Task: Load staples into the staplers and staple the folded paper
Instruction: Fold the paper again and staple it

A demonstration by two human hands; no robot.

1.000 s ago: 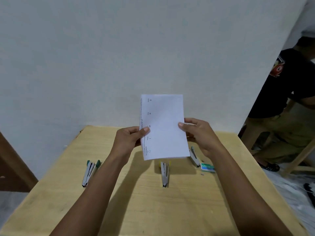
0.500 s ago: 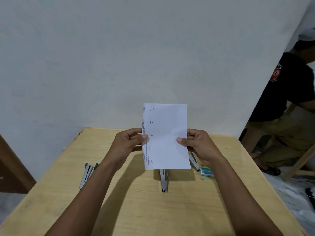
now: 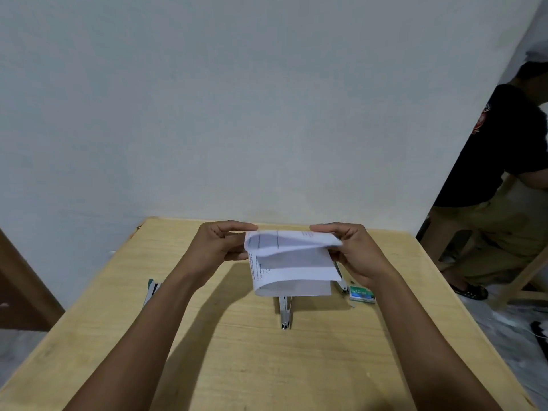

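Observation:
A white printed paper (image 3: 292,262) hangs above the wooden table (image 3: 267,360), its top half bent over toward me. My left hand (image 3: 221,243) pinches its left edge and my right hand (image 3: 354,250) pinches its right edge. Under the paper lies a silver stapler (image 3: 285,311), partly covered by the sheet. Another stapler (image 3: 341,278) lies beside my right hand, mostly hidden by it. A third, green-tipped stapler (image 3: 151,290) lies left of my left forearm. A green staple box (image 3: 361,293) sits right of my right wrist.
A white wall (image 3: 237,99) stands directly behind the table. A person in a black shirt (image 3: 504,149) sits at the far right beside a wooden chair. A dark wooden panel (image 3: 20,292) shows at the left edge.
The paper was upright and flat; its top half has now been bent forward and down over the lower half. Both hands moved slightly lower, still pinching the side edges.

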